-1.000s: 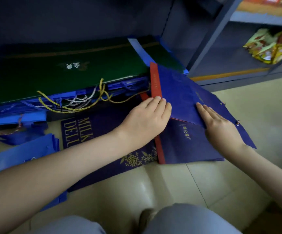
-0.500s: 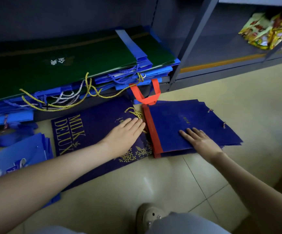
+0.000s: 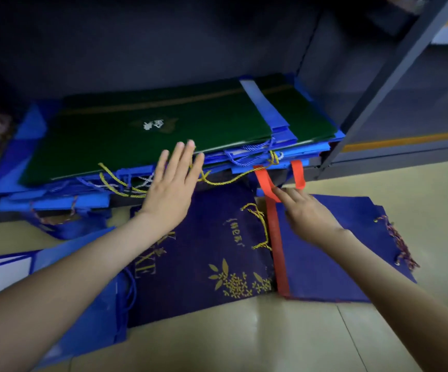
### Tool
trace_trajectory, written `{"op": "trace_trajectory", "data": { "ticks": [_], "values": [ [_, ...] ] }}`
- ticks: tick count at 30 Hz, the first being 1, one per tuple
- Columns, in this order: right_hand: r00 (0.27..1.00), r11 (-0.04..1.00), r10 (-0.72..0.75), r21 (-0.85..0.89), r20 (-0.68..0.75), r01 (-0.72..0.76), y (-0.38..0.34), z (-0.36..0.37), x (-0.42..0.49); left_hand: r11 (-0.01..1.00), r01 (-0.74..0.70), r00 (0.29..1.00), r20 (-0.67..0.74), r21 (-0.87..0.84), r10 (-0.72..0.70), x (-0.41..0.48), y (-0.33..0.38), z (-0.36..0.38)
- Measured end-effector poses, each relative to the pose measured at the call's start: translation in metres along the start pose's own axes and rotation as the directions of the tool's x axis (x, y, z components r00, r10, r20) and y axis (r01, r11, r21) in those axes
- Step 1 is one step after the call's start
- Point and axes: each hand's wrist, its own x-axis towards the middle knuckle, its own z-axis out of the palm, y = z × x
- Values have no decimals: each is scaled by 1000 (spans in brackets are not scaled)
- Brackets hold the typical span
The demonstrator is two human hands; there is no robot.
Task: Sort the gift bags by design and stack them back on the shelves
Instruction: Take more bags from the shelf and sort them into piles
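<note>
A dark green gift bag (image 3: 147,130) tops a pile of bright blue bags (image 3: 279,154) on the bottom shelf. Yellow and blue cord handles hang over the pile's front edge. On the floor lies a navy bag with gold lettering and flowers (image 3: 212,248). To its right lies a navy bag with an orange strip and orange handle (image 3: 324,253) on other navy bags. My left hand (image 3: 172,186) hovers flat with straight fingers at the front of the shelf pile. My right hand (image 3: 306,213) rests on the orange-trimmed bag, fingertips touching the orange handle (image 3: 268,183).
More blue bags (image 3: 83,296) lie on the tiled floor at the lower left. A dark shelf upright (image 3: 378,84) stands right of the pile, with another shelf bay beyond it. Bare tiles (image 3: 244,339) stretch along the front.
My left hand has lifted off the gold-lettered bag and moved up to the shelf pile. My right hand has slid forward along the orange-trimmed bag to its handle.
</note>
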Motion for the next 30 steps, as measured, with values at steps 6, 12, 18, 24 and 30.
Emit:
{"op": "trace_trajectory", "data": {
  "ticks": [6, 12, 18, 24, 30],
  "values": [
    [946, 987, -156, -7, -286, 161, -78, -30, 77, 963, 226, 897, 353, 149, -265, 5, -71, 25],
    [957, 990, -137, -20, -258, 136, -117, -36, 109, 991, 70, 901, 420, 114, -112, 1, -83, 34],
    [976, 999, -52, -14, -213, 50, -123, -37, 120, 978, -17, 964, 264, 207, -39, -4, -87, 24],
    [991, 995, -88, -46, -100, 84, -127, -43, 132, 993, -101, 994, -41, 64, 104, -12, -94, 10],
    [987, 972, -160, -179, -26, 153, -144, -80, 131, 990, -117, 970, -224, -83, 95, -19, -80, -33]
  ]
}}
